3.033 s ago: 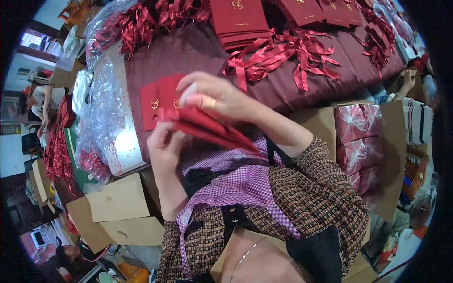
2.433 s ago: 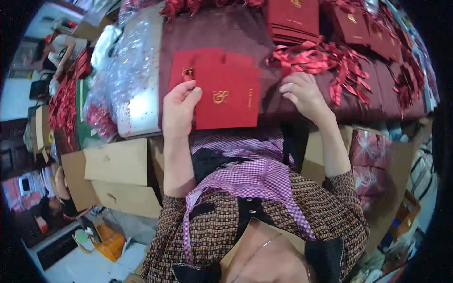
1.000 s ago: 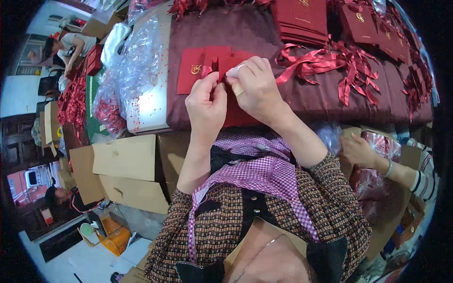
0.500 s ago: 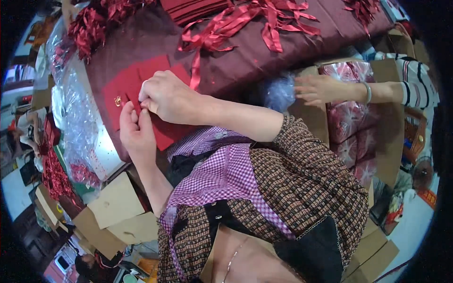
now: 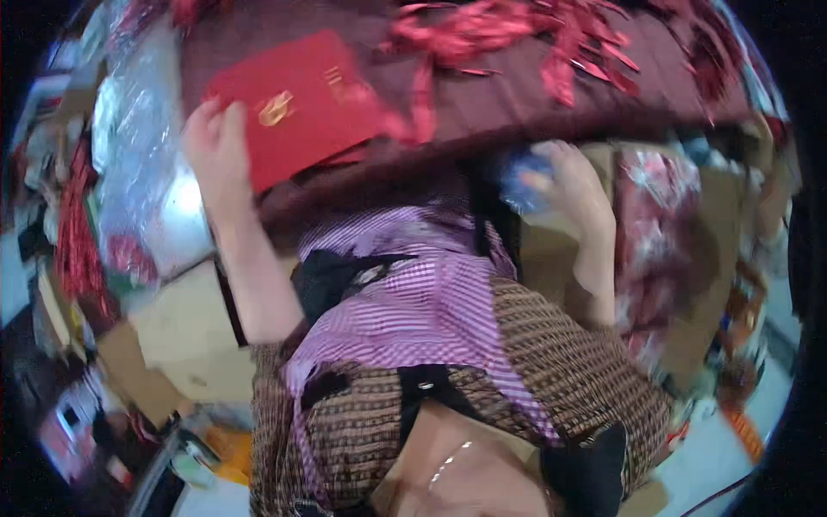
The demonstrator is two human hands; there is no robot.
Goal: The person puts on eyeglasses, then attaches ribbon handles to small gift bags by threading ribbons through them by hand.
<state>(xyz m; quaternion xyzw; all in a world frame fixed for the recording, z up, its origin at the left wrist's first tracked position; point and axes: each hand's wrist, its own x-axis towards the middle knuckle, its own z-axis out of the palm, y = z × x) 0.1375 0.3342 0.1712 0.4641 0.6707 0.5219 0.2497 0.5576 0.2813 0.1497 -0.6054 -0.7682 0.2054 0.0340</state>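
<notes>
A red folder (image 5: 301, 121) with gold decoration on its face lies at the left front of the dark red cloth. At its left edge, my left hand (image 5: 217, 151) is closed, with the edge between thumb and fingers. Over to the right, my right hand (image 5: 573, 185) has its fingers curled onto a crumpled clear plastic bag (image 5: 521, 183) by the table's front edge. That hand is blurred, and the plastic partly hides behind it.
Shiny red ribbons (image 5: 482, 34) lie across the cloth-covered table (image 5: 345, 181). An open cardboard box (image 5: 551, 250) with red packages in clear wrap (image 5: 650, 224) stands at the right. Clear plastic sheeting (image 5: 142, 138) covers the left side, above a cardboard box (image 5: 185, 327).
My right hand has left the red folder and moved right to the plastic bag. The folder now shows its gold-marked face. The other person's hand has drawn back from the box.
</notes>
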